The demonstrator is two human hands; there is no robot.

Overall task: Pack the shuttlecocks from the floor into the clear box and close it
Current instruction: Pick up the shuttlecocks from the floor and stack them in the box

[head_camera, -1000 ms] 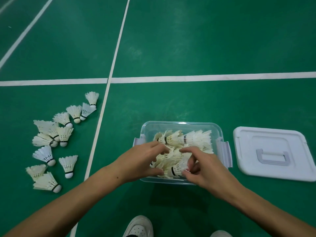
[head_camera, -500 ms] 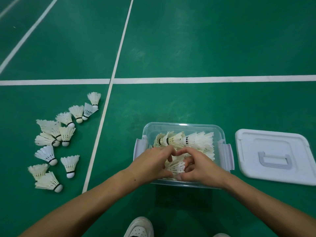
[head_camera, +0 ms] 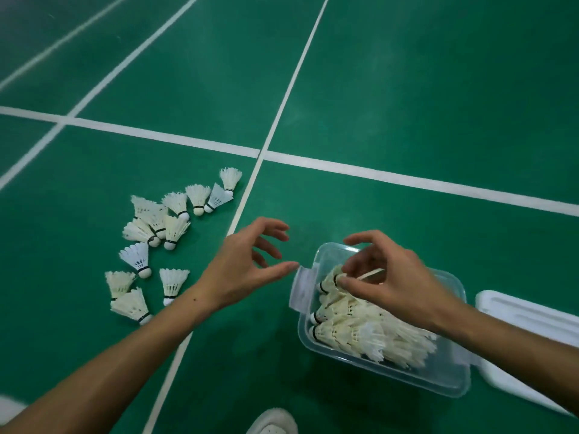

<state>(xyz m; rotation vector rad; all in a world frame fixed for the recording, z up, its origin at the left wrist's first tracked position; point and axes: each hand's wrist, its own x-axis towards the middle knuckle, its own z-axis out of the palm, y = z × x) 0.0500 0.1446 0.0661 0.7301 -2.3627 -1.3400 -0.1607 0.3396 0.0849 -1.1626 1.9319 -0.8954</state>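
Green court floor [head_camera: 407, 89] with white lines carries everything. Clear rectangular plastic box [head_camera: 388, 375], lid off, lies near the floor's front right, packed with white feather shuttlecocks [head_camera: 360, 327]. White plastic lid [head_camera: 526, 317] sits just right of it. Loose cluster of white shuttlecocks [head_camera: 156, 239] lies left of the vertical line. Right hand [head_camera: 391, 277]: grip pinching a shuttlecock inside the box. Left hand [head_camera: 247, 264]: grip released, fingers spread, hovering between cluster and box.

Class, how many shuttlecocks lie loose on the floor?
12 shuttlecocks, all left of the clear box: four in a far row, four bunched, four nearest. The bunch overlaps, so one may hide.
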